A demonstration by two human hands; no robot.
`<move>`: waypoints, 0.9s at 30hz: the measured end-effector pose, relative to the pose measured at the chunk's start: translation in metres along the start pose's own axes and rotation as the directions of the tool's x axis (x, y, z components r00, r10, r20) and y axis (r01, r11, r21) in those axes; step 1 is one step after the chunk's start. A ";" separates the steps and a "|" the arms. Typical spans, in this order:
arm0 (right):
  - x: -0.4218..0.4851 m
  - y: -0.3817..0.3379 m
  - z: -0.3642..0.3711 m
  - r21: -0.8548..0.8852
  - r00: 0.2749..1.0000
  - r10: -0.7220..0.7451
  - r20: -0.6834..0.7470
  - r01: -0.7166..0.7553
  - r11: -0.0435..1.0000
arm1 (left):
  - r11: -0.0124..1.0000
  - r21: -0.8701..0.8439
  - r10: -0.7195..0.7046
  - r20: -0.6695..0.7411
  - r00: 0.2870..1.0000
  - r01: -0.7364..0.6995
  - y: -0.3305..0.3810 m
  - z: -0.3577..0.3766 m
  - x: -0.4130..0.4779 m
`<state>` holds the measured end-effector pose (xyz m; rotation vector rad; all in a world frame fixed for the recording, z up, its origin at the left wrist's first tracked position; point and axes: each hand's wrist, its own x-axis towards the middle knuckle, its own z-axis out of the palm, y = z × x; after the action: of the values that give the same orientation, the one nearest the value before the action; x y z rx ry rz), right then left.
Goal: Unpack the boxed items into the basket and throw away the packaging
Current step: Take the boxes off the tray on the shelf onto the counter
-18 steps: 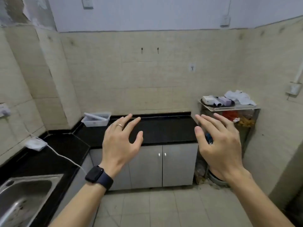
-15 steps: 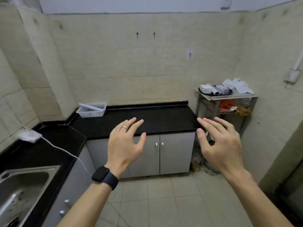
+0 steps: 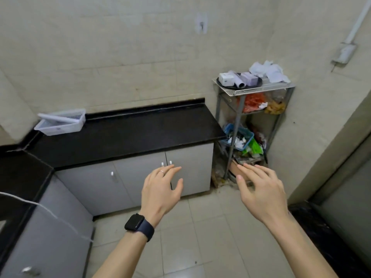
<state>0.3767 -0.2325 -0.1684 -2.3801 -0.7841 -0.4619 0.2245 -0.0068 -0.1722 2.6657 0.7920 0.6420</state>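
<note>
Our view has tipped down and closer; left hand point(image 3: 160, 189) and right hand point(image 3: 261, 191) remain spread and empty, the small boxes point(image 3: 237, 78), probably our targets, untouched on the metal rack point(image 3: 261, 89).

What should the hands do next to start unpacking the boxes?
Probably step toward the metal rack and reach the right hand up to a small box on its top shelf. Both the right and left hand are open and empty, the boxes look unopened, and the white basket waits on the black counter.
</note>
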 end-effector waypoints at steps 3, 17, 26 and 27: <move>0.042 0.037 0.009 0.010 0.999 0.010 0.034 -0.011 1.000 | 1.000 0.000 0.000 0.045 0.999 0.000 0.023 0.034 0.044; 0.212 0.153 0.053 -0.050 0.994 0.071 0.078 -0.067 0.996 | 0.991 0.051 0.118 0.044 0.992 -0.120 0.092 0.146 0.248; 0.370 0.198 0.117 -0.120 0.989 0.102 0.108 -0.088 0.989 | 0.977 0.009 0.214 0.027 0.976 -0.215 0.109 0.206 0.433; 0.390 0.201 0.123 -0.126 0.989 0.103 0.108 -0.089 0.988 | 0.975 0.007 0.221 0.026 0.975 -0.221 0.112 0.211 0.455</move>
<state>0.8188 -0.1224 -0.1597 -2.5630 -0.7049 -0.3452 0.7188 0.1327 -0.1588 2.7891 0.4954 0.6562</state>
